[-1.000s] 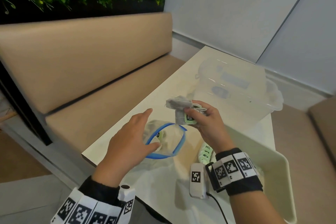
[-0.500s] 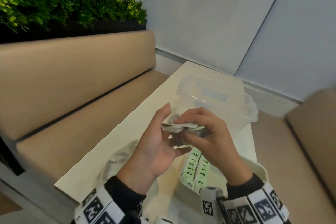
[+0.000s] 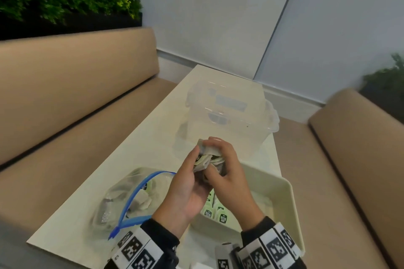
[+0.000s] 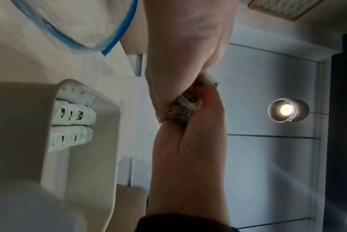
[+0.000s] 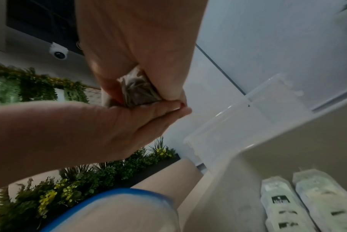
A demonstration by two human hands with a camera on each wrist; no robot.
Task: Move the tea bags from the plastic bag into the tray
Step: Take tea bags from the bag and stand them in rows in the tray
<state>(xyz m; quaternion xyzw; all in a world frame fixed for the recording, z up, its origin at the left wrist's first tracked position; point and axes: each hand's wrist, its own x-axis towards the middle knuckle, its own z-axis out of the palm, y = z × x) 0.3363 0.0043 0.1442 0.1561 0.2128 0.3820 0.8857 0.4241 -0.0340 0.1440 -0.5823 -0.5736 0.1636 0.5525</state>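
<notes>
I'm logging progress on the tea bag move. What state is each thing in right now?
Left hand: grips the bundle of tea bags.
Right hand: grips the same bundle.
Bundle of tea bags: held above the tray, between both hands.
Plastic bag: open, lying on the table, some contents left inside.
Tray: holds rows of tea bags.
Clear bin: upright on the table.
</notes>
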